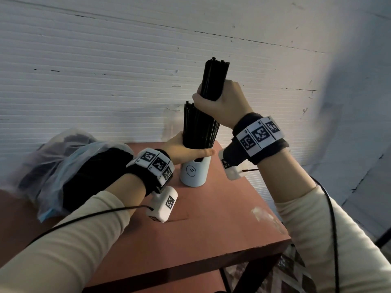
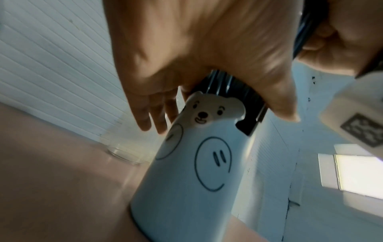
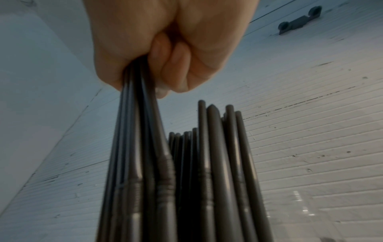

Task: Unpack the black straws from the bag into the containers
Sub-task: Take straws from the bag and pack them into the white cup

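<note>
A light blue container [image 1: 194,172] with a smiley and a bear face [image 2: 199,163] stands near the far edge of the table, holding a bundle of black straws [image 1: 197,127]. My left hand [image 1: 182,148] wraps round that bundle just above the rim, thumb across the front; the left wrist view shows the left hand [image 2: 207,78] straddling the straws [image 2: 230,85]. My right hand [image 1: 218,100] grips a second, higher bundle of straws [image 1: 214,79] in a fist above the container. In the right wrist view the right hand [image 3: 165,54] clenches the straws [image 3: 134,147].
A crumpled clear plastic bag [image 1: 63,163] with more black straws lies on the table's left side. A clear glass [image 1: 172,117] stands behind the container by the white ribbed wall. The reddish table [image 1: 222,218] ends close on the right and front.
</note>
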`<move>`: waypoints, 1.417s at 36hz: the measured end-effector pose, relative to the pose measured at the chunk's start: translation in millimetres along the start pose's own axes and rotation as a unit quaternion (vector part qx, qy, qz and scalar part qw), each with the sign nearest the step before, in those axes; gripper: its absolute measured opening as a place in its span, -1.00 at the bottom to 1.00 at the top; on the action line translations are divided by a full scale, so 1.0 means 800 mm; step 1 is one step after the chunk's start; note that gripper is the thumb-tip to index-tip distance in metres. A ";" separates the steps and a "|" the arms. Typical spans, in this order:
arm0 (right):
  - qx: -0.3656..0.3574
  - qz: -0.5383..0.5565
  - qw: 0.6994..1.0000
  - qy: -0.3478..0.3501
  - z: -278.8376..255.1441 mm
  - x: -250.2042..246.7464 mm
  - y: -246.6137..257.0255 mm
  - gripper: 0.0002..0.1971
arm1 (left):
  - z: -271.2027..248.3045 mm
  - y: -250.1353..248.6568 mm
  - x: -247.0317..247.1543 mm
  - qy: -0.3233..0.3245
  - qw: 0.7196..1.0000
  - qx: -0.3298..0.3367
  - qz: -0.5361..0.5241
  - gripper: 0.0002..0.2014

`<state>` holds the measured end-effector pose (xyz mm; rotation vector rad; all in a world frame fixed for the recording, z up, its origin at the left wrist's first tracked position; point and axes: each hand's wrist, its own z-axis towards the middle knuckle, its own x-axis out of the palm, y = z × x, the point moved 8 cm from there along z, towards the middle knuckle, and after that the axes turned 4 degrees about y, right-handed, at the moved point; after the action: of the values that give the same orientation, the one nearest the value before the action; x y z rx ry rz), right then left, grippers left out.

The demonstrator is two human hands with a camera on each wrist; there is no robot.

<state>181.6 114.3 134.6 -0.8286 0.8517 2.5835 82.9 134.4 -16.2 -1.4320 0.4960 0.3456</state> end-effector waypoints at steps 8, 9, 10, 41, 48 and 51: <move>0.020 0.022 1.000 -0.009 -0.011 -0.002 -0.007 -0.71 | -0.006 0.005 -0.005 -0.034 0.999 -0.008 0.019 -0.35; 0.022 0.027 0.999 -0.010 -0.013 -0.003 -0.008 -0.72 | -0.008 0.003 -0.005 -0.034 0.999 -0.005 0.022 -0.34; 0.025 0.029 0.999 -0.011 -0.014 -0.004 -0.010 -0.73 | -0.009 0.003 -0.005 -0.030 0.999 -0.009 0.027 -0.37; 0.054 0.051 0.996 -0.055 -0.061 -0.015 -0.026 -0.50 | -0.030 0.013 0.006 -0.002 0.997 -0.037 0.068 -0.07; -0.002 0.038 0.995 -0.095 -0.061 -0.025 -0.009 -0.17 | -0.024 0.021 -0.002 -0.015 0.996 -0.048 0.067 -0.09; -0.072 0.033 0.990 -0.114 -0.060 -0.030 0.009 -0.21 | -0.022 0.023 -0.006 -0.016 0.996 -0.049 0.071 -0.10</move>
<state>218.1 76.4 121.0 -0.5338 0.6434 2.7555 67.2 119.3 -30.1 -1.4873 0.5631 0.5112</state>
